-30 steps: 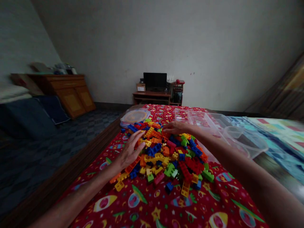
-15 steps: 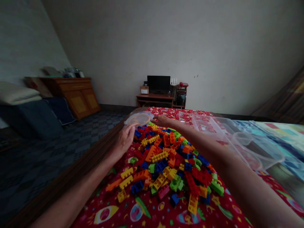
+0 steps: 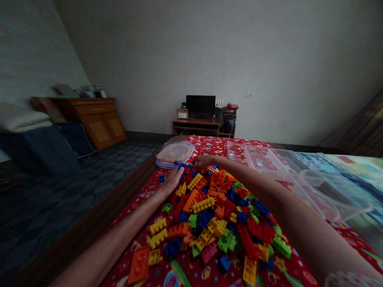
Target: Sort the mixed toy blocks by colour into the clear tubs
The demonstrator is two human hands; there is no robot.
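A heap of plastic building bricks (image 3: 206, 215) in red, orange, yellow, green and blue spreads over a red patterned cloth (image 3: 206, 141). At the heap's far left edge lies my left hand (image 3: 170, 184), its fingers stretched out, with a blue brick (image 3: 181, 170) against the fingertips. My right hand (image 3: 204, 161) reaches over the far edge of the heap, fingers bent down and apart, nothing visible in them. Just beyond both hands is a clear plastic pack with a round yellow-rimmed lid (image 3: 175, 152).
Clear plastic bins (image 3: 269, 159) stand to the right of the heap, beside a light patterned sheet (image 3: 359, 167). An orange brick (image 3: 139, 264) lies near the front left. Further off are a wooden cabinet (image 3: 98, 123) and a desk with a monitor (image 3: 200, 106).
My left hand has moved right, off the plastic pack and onto the heap's edge. My right hand has shifted slightly down. Bricks at the heap's far left and front left have shifted.
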